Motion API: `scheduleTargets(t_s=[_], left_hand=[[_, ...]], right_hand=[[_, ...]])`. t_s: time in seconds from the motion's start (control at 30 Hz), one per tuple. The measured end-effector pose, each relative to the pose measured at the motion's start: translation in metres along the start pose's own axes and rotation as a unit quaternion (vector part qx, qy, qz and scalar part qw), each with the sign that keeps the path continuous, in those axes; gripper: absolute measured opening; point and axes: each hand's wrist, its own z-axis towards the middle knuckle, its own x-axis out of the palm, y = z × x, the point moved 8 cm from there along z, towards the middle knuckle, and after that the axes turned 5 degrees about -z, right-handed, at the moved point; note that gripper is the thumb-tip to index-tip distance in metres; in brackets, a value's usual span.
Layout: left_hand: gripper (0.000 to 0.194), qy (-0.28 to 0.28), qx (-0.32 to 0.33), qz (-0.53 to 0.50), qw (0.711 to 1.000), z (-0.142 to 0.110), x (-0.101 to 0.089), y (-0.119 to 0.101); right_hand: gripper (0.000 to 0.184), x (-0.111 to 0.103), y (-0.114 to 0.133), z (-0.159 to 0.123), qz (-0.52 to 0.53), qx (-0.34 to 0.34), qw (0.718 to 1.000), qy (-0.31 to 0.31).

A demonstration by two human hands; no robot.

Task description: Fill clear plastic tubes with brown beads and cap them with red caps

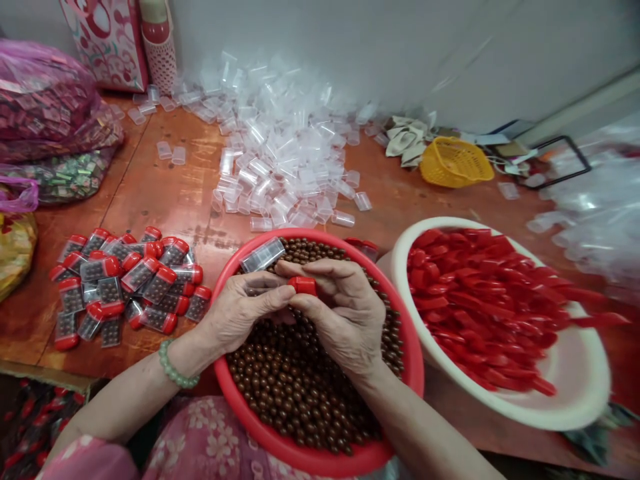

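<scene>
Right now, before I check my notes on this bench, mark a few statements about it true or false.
1. The left hand wears a green bead bracelet. True.
2. The brown balls fill the white basin. False: they are in the red basin; the white basin holds red pieces.
3. A red cap is pinched where the left hand and the right hand meet. True.
4. The filled tubes with red caps stand in the yellow basket. False: they lie on the tabletop, left of the red basin.
5. Clear empty tubes lie heaped on the tabletop beyond the red basin. True.
</scene>
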Motion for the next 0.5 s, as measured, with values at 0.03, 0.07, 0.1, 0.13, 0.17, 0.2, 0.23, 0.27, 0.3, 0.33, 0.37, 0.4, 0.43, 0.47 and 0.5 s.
scheduleTargets(t_s=[0.03, 0.07, 0.1, 0.13, 0.17, 0.2, 0.23, 0.27, 0.3, 0.33, 0.37, 0.4, 0.43, 0.47, 0.5], left_hand=[[0.031, 0.0, -0.009, -0.006, 1.0, 0.0, 0.0, 0.001], [0.031, -0.001, -0.018, -0.01, 1.0, 0.0, -0.001, 0.002], [0.031, -0.003, -0.026, -0.012, 1.0, 0.0, -0.001, 0.002], [0.031, -0.006, -0.031, -0.012, 0.999, 0.0, -0.002, 0.0], [0.031, -0.007, -0.031, -0.008, 0.999, 0.0, -0.003, -0.002], [0.03, -0.008, -0.028, 0.0, 1.0, 0.0, -0.003, -0.005], [0.029, -0.004, -0.022, 0.016, 1.0, 0.0, -0.003, -0.008], [0.027, 0.003, -0.015, 0.036, 0.999, 0.001, -0.003, -0.011], [0.025, 0.012, -0.01, 0.058, 0.998, 0.001, -0.002, -0.012], [0.024, 0.022, -0.007, 0.079, 0.997, 0.001, 0.0, -0.013], [0.023, 0.028, -0.003, 0.095, 0.995, 0.002, 0.0, -0.014], [0.023, 0.031, 0.0, 0.106, 0.994, 0.002, 0.0, -0.014], [0.024, 0.031, 0.003, 0.114, 0.993, 0.003, 0.0, -0.014], [0.025, 0.027, 0.005, 0.122, 0.992, 0.004, -0.001, -0.013], [0.026, 0.024, 0.007, 0.131, 0.991, 0.004, -0.002, -0.013]], right_hand=[[0.026, -0.001, -0.001, -0.002, -0.01, -0.009, 1.0, -0.003], [0.027, -0.002, -0.002, -0.003, -0.031, -0.023, 0.999, -0.004], [0.03, -0.002, -0.002, -0.005, -0.062, -0.044, 0.997, -0.002], [0.036, -0.002, 0.0, -0.006, -0.1, -0.071, 0.992, 0.005], [0.044, 0.0, 0.004, -0.008, -0.144, -0.106, 0.984, 0.016], [0.051, 0.002, 0.009, -0.009, -0.19, -0.146, 0.97, 0.028], [0.056, 0.005, 0.014, -0.011, -0.235, -0.184, 0.954, 0.04], [0.057, 0.008, 0.018, -0.012, -0.272, -0.214, 0.937, 0.048], [0.054, 0.01, 0.021, -0.012, -0.3, -0.231, 0.924, 0.053], [0.049, 0.011, 0.022, -0.011, -0.32, -0.237, 0.916, 0.058], [0.044, 0.011, 0.023, -0.01, -0.333, -0.236, 0.911, 0.062], [0.041, 0.012, 0.024, -0.009, -0.341, -0.232, 0.908, 0.068], [0.038, 0.012, 0.025, -0.009, -0.349, -0.232, 0.905, 0.076], [0.036, 0.013, 0.025, -0.008, -0.358, -0.237, 0.899, 0.085], [0.035, 0.014, 0.026, -0.009, -0.368, -0.245, 0.892, 0.093]])
